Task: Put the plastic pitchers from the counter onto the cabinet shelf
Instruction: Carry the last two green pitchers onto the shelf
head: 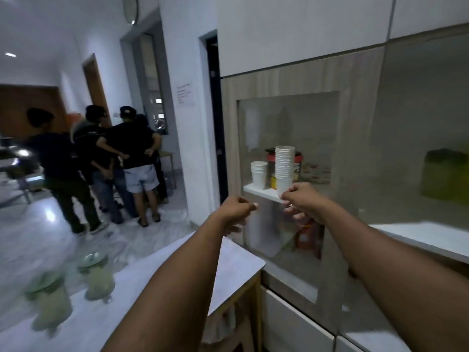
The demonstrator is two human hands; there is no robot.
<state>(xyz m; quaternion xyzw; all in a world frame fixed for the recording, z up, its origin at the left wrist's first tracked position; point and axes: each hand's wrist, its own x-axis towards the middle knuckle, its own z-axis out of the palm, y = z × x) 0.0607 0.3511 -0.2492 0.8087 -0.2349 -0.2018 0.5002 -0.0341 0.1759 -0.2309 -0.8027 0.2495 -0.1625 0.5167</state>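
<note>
Both arms are reaching forward toward the cabinet. The left hand is curling into a loose fist with nothing in it, hovering just in front of the glass cabinet door. The right hand is also curling closed, fingers bunched near the door's edge; whether it is pinching anything cannot be told. Behind the glass, the shelf is carrying a tall stack of paper cups, a shorter stack and a dark jar. The two pitchers are standing blurred on the white counter at lower left, well apart from both hands. Several people are standing in the hallway beyond.
</note>
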